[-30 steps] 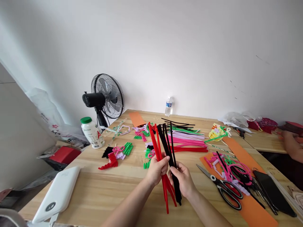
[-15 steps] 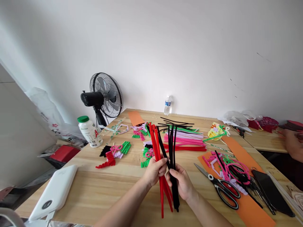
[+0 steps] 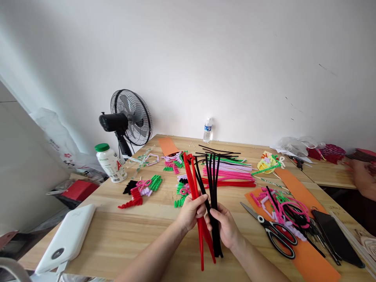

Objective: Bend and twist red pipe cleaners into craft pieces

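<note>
My left hand grips a bunch of red pipe cleaners that stand nearly upright over the wooden table. Beside it, my right hand holds a bunch of black pipe cleaners, fanned a little at the top. The two bunches touch and cross near my fingers. Their lower ends hang below my hands toward the table's near edge.
Loose pink, lilac, green, red and black pipe cleaners lie behind my hands. Scissors rest on orange paper at right, beside a dark phone. A white power bank, a bottle and a fan are at left. Another person's hand is far right.
My right hand has pulled the black pipe cleaners more upright and closer to the red bunch. Both hands drifted slightly left and toward me.
</note>
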The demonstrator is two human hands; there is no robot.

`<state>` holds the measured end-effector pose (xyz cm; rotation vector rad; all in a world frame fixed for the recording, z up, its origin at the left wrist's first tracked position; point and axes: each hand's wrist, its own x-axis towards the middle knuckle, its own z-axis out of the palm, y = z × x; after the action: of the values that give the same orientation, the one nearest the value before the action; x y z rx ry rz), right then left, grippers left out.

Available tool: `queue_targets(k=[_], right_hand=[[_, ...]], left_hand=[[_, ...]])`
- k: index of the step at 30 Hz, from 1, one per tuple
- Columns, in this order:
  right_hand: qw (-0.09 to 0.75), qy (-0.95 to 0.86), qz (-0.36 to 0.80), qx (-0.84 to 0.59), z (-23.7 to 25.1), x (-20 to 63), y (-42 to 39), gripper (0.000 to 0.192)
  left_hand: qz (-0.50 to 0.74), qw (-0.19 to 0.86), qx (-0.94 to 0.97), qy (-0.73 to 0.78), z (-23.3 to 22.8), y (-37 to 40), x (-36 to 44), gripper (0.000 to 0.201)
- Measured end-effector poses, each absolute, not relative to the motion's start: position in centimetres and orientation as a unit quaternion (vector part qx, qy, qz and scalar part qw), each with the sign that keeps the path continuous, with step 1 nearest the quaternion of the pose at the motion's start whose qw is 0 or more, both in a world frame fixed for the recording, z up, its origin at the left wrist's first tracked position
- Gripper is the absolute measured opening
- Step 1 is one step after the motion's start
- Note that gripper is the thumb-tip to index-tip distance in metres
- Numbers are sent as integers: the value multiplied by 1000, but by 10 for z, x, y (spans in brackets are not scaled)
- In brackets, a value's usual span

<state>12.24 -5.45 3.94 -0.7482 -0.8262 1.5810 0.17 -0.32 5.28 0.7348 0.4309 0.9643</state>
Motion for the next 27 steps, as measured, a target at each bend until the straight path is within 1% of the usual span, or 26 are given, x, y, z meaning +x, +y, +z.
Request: queue_targets(k=[8,16,24,27], right_hand=[[558,-355,672,-332,41,124,-55,18],[572,-364,656,-333,41,123,-56,19],[585,-353,652,-328,41,122,-56,16],[587,-343,654,-331,43,122,-56,17]], left_hand=[[452,805,340,179,55,-5,2,25],[446,808,349,162,58,-7,3,23],[446,810,346,158,58,-8,3,22],[458,801,342,178,58,-8,3,27]])
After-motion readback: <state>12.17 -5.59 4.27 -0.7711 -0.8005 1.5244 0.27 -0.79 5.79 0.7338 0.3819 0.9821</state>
